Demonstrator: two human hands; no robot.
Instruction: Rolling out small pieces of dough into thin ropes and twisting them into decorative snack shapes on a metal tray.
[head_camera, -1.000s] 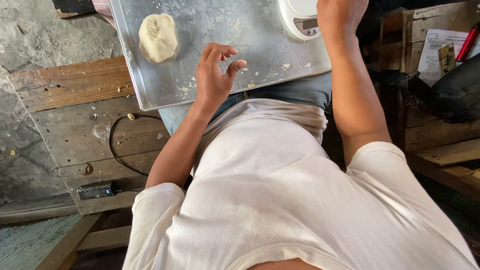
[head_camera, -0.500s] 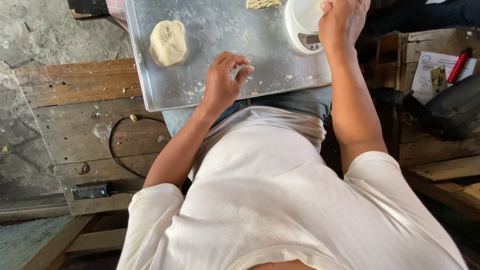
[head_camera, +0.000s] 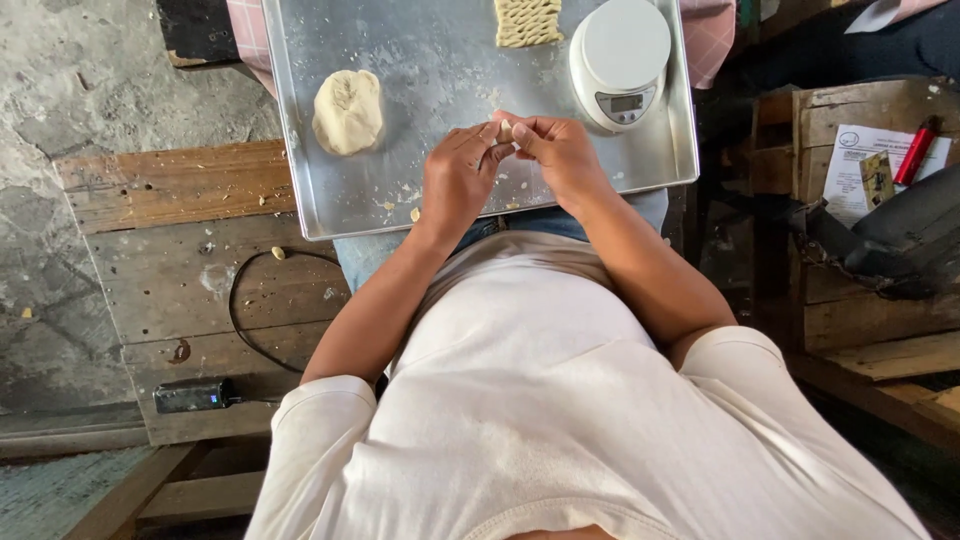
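Head view: left hand (head_camera: 458, 180) & right hand (head_camera: 558, 152) fingertips pinched together on small dough bit (head_camera: 506, 130), above tray (head_camera: 440, 215) nr front edge. Scale (head_camera: 618, 60) just beyond right fingers; dough disc (head_camera: 348, 110) well left.

rough home food-making spot, metal tray (head_camera: 420, 60), kitchen scale (head_camera: 618, 60), dough (head_camera: 348, 110), worn wooden planks (head_camera: 170, 260)

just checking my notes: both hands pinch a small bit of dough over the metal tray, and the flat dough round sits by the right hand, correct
Not quite. In the head view the dough round lies on the left hand's side of the tray. Both hands, the right hand included, do pinch the small dough bit.
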